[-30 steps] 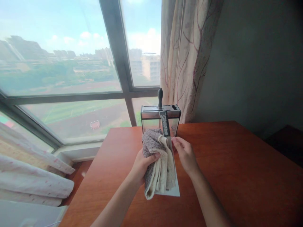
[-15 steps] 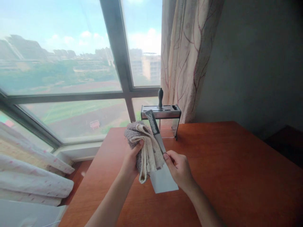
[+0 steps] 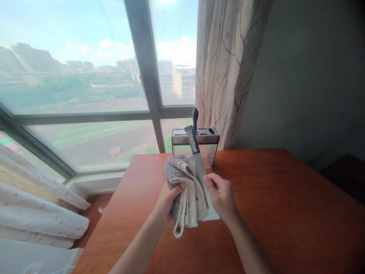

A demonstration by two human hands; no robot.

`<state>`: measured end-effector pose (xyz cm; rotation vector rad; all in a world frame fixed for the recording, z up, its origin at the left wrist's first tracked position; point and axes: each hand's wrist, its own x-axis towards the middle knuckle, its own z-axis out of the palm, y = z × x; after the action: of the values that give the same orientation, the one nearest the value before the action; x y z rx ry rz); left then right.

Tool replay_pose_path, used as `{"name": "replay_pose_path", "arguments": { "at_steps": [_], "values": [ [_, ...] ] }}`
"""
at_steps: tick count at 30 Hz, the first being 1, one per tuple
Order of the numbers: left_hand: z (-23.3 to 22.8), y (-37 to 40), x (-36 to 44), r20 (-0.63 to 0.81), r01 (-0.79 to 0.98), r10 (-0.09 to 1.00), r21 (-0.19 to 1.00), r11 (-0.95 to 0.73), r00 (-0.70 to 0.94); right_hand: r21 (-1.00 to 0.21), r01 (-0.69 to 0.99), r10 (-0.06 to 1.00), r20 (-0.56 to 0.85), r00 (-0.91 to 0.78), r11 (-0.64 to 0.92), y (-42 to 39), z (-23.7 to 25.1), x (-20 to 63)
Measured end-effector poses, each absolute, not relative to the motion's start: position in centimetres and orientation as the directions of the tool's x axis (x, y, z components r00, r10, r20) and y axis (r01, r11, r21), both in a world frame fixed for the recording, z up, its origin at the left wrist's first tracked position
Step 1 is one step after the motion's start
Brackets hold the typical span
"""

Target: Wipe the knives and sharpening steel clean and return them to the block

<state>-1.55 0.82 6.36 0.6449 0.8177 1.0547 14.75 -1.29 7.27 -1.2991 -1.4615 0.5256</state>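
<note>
Centrally in the frame, a cleaver [image 3: 200, 167] lies across the view, its long axis steep and slanting from upper left to lower right. Its dark, worn handle [image 3: 192, 140] points up toward the top of the frame, leaning a little left, while the blade's broad end points down toward the bottom, slightly right. A folded cloth [image 3: 189, 198], grey on one side and cream on the other, overlaps the blade's left part and hides it. Left of centre, the left hand [image 3: 168, 198] is clamped on the cloth, its thumb pressed over the folds; its other fingers are mostly hidden underneath, so I cannot tell how they sit. Right of centre, the right hand [image 3: 224, 194] has thumb and forefinger pinched together at the blade's right long edge, with the other fingers curled in. Just beyond the cleaver, a rack [image 3: 208, 139] with clear sides stands upright at the table's far edge, a dark grip [image 3: 195, 118] rising from its top; the cleaver's handle overlaps its front in view. The reddish-brown table [image 3: 285, 198] fills the lower middle and right, below a window [image 3: 80, 87] at upper left and a patterned curtain [image 3: 222, 61] at upper centre-right.
</note>
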Motion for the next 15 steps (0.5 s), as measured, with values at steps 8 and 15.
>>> {"name": "replay_pose_path", "arguments": {
  "at_steps": [8, 15],
  "values": [
    [6.0, -0.9, 0.2, -0.168, -0.420, 0.925, 0.853, 0.310, 0.342, -0.858, 0.413, 0.858, 0.436, 0.270, 0.306, -0.4, 8.2, 16.4],
    [6.1, -0.3, -0.7, -0.193, -0.406, 0.931, 0.858, 0.313, 0.310, -0.843, 0.455, 0.879, 0.421, 0.223, 0.287, -0.8, 7.4, 16.8]
  ]
}}
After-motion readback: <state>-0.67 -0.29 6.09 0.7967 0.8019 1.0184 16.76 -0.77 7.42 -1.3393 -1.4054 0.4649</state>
